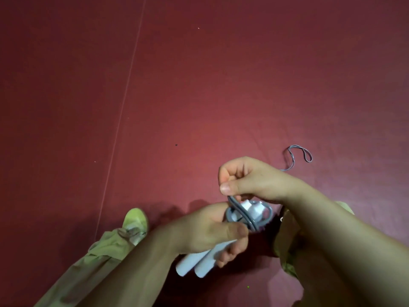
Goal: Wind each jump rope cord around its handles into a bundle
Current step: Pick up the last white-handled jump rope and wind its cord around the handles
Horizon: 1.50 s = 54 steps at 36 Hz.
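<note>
1. Far left of the handles: a lime green shoe (135, 220) on the dark red floor (199, 85), olive trouser leg (88, 269) running down from it.
2. Left hand (210, 231) has its fingers and thumb curled tight round the two white handles (199, 260), held side by side.
3. Grey cord (245, 218) is looped over the handles' top ends.
4. Just above the handles, right hand (247, 176) pinches the cord between thumb and curled fingers.
5. Up and right of the handles, the cord's loose end lies on the floor.
</note>
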Motion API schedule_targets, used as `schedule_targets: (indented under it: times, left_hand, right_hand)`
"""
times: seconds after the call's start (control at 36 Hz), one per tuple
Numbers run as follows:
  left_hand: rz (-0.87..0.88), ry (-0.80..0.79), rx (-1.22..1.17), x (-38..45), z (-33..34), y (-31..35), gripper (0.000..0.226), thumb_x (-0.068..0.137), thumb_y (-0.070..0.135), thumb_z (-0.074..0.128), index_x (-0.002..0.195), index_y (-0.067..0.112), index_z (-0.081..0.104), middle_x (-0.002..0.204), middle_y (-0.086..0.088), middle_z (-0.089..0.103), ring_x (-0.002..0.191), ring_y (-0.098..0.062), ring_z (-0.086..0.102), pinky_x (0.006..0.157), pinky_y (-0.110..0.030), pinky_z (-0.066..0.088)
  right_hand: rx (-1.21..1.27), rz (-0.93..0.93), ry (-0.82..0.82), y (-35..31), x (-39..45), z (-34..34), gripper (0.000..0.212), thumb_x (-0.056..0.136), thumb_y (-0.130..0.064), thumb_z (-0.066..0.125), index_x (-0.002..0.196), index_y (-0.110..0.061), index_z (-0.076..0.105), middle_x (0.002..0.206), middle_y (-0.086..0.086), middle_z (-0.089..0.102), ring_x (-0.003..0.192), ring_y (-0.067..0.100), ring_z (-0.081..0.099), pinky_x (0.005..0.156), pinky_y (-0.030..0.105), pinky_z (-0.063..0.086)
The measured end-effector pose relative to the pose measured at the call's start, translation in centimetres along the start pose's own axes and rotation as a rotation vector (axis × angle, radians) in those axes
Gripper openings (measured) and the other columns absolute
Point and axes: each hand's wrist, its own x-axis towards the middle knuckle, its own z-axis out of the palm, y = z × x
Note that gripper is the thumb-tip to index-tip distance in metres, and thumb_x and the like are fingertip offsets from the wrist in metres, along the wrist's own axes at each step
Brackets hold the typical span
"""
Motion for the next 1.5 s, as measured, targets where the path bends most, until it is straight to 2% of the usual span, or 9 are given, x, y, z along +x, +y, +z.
schedule_targets:
  times: [0.08, 0.19, 0.31, 0.5, 0.69, 0.86, 1.0, 1.28, 1.5]
  left_hand:
    - [0.145, -0.015, -0.231, -0.4, -0.9, -0.1, 0.056, 0.073, 0.051, 0.074, 0.088, 0.006, 0.044, 0.062, 0.004, 0.056, 0.048, -0.009, 0.052, 0.049, -0.024, 0.046]
    - [0.243, 0.164, -0.408, -0.5, -2.2, 0.0, 0.066, 0.065, 0.048, 0.081, 0.097, 0.005, 0.043, 0.060, -0.001, 0.051, 0.045, -0.013, 0.049, 0.047, -0.025, 0.045]
    - [0.212, 0.391, -0.357, -0.7, -3.4, 0.2, 0.062, 0.066, 0.047, 0.081, 0.100, 0.006, 0.049, 0.060, -0.003, 0.049, 0.044, -0.014, 0.044, 0.045, -0.026, 0.043]
    - [0.122, 0.620, -0.159, -0.2, -3.7, 0.2, 0.038, 0.083, 0.040, 0.066, 0.107, 0.018, 0.049, 0.058, 0.002, 0.055, 0.046, -0.013, 0.046, 0.047, -0.025, 0.040]
    - [0.115, 0.664, -0.130, 0.1, -4.0, -0.1, 0.063, 0.071, 0.041, 0.059, 0.130, 0.032, 0.036, 0.059, 0.000, 0.060, 0.048, -0.014, 0.049, 0.048, -0.026, 0.041]
    - [0.057, 0.542, -0.366, -0.5, -3.8, 0.1, 0.040, 0.077, 0.030, 0.068, 0.113, 0.016, 0.055, 0.072, -0.007, 0.068, 0.052, -0.018, 0.059, 0.049, -0.027, 0.051]
    - [-0.105, 0.415, -0.420, -0.1, -3.0, -0.1, 0.054, 0.072, 0.051, 0.067, 0.106, 0.011, 0.058, 0.060, 0.002, 0.052, 0.043, -0.010, 0.043, 0.043, -0.020, 0.039]
    - [-0.171, 0.772, 0.130, 0.5, -4.1, -0.7, 0.029, 0.093, 0.042, 0.051, 0.089, 0.013, 0.056, 0.062, 0.004, 0.043, 0.044, -0.009, 0.032, 0.047, -0.023, 0.027]
    - [-0.266, 0.955, 0.929, 0.3, -4.5, -1.5, 0.037, 0.085, 0.056, 0.052, 0.082, 0.021, 0.043, 0.077, 0.000, 0.057, 0.076, -0.029, 0.056, 0.064, -0.036, 0.039]
  right_hand:
    - [0.196, -0.017, 0.106, 0.8, 1.1, 0.8, 0.027, 0.064, -0.034, 0.078, 0.061, -0.020, 0.055, 0.048, -0.006, 0.046, 0.041, 0.005, 0.033, 0.042, 0.022, 0.017]
    - [0.307, -0.006, 0.253, 0.4, 1.8, 1.3, 0.028, 0.086, -0.031, 0.060, 0.066, -0.017, 0.048, 0.043, -0.006, 0.048, 0.036, 0.005, 0.029, 0.039, 0.016, 0.015]
    - [0.114, -0.007, 0.324, -0.3, 1.6, 1.0, 0.038, 0.096, -0.040, 0.040, 0.071, -0.014, 0.050, 0.048, -0.008, 0.054, 0.040, 0.007, 0.035, 0.042, 0.021, 0.020]
    - [-0.153, 0.023, 0.379, 1.3, 1.7, 1.3, 0.029, 0.094, -0.028, 0.059, 0.075, -0.006, 0.062, 0.050, -0.010, 0.050, 0.043, 0.006, 0.038, 0.044, 0.013, 0.030]
    - [-0.168, 0.016, 0.456, 1.7, 2.0, 1.4, 0.034, 0.092, -0.024, 0.062, 0.062, -0.012, 0.051, 0.050, -0.003, 0.039, 0.042, 0.006, 0.028, 0.043, 0.015, 0.025]
    - [-0.104, -0.008, 0.538, 1.7, 1.9, 0.7, 0.036, 0.094, -0.018, 0.060, 0.061, -0.012, 0.046, 0.049, -0.004, 0.036, 0.041, 0.004, 0.024, 0.041, 0.014, 0.023]
    - [0.023, 0.035, 0.637, 1.8, 1.7, -0.1, 0.035, 0.094, -0.020, 0.057, 0.062, -0.011, 0.046, 0.049, 0.000, 0.037, 0.038, 0.006, 0.022, 0.037, 0.018, 0.020]
    - [-0.396, 0.148, 0.741, 3.2, 2.5, 1.5, 0.048, 0.096, -0.035, 0.052, 0.063, -0.001, 0.050, 0.055, 0.004, 0.044, 0.049, 0.012, 0.035, 0.050, 0.031, 0.028]
    - [-0.208, 0.272, 0.689, 3.0, 2.8, 2.7, 0.056, 0.097, -0.050, 0.042, 0.058, -0.011, 0.053, 0.033, -0.009, 0.041, 0.031, 0.002, 0.035, 0.048, 0.025, 0.026]
